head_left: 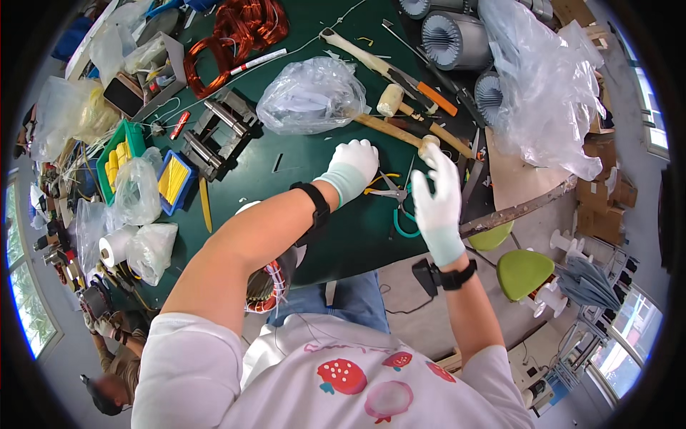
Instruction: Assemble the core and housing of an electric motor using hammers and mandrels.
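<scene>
My left hand (350, 169), in a white glove with a mint cuff, rests low over the green tabletop with its fingers curled closed; anything inside them is hidden. Just right of it lie yellow-handled pliers (386, 176) and teal-handled scissors (405, 222). My right hand (438, 200), gloved alike, is open, thumb apart from the fingers. Its fingertips are by the head of a wooden mallet (429, 145); whether they touch cannot be told. Partly under my left forearm, a wound motor stator (271, 286) with copper wire and white lacing sits at the table's near edge.
A clear plastic bag (311, 96) lies beyond my left hand. Copper coils (207, 68), a metal fixture (220, 134) and a blue tray (174, 182) stand left. Stator cores (455, 41) and a big plastic sheet (543, 79) fill the far right. Another person (118, 372) works lower left.
</scene>
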